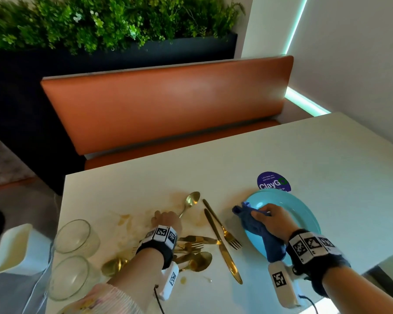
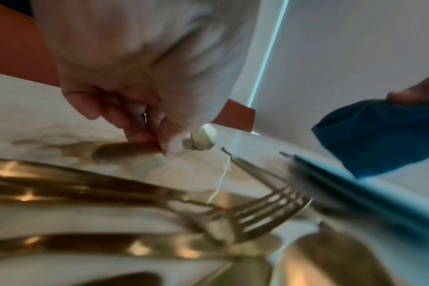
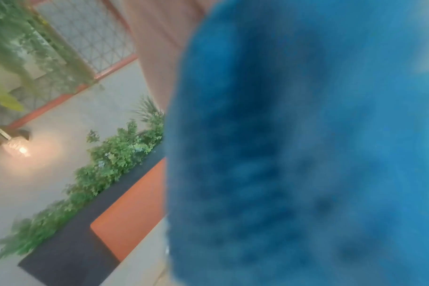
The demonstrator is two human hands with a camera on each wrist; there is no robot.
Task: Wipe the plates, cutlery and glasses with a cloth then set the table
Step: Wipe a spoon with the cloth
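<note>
Plates [image 1: 304, 214], a turquoise stack, lie directly under the right hand [image 1: 273, 219], whose grip is closed around a bunched blue cloth [image 1: 251, 223] pressed onto their near rim, probably to wipe them while the surface [image 1: 281, 155] bears the load. Left of that grip, the left hand [image 1: 166, 220] pinches the handle of a gold spoon [image 1: 191, 200] low against the stained surface, likely readying it for wiping. Gold cutlery [image 1: 222, 241] lies scattered between both grips; two glasses [image 1: 73, 236] stand further left.
</note>
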